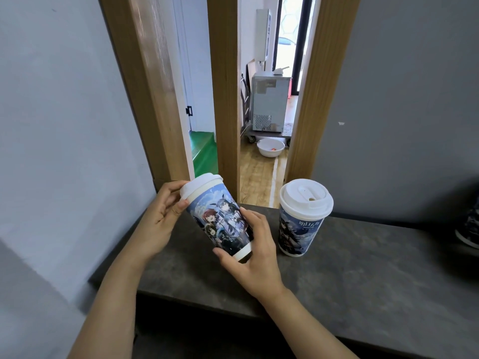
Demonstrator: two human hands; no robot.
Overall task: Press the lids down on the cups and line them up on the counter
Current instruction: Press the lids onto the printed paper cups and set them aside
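I hold a printed paper cup tilted to the left above the dark counter. Its white lid points up and left. My left hand has its fingers on the lid's rim and the top of the cup. My right hand wraps the cup's lower end and base. A second printed cup stands upright on the counter to the right, with a white lid on it.
Part of a third printed cup shows at the right edge. Grey walls stand to the left and behind. Wooden posts frame an opening at the counter's back, with a floor, a white basin and a metal cabinet beyond.
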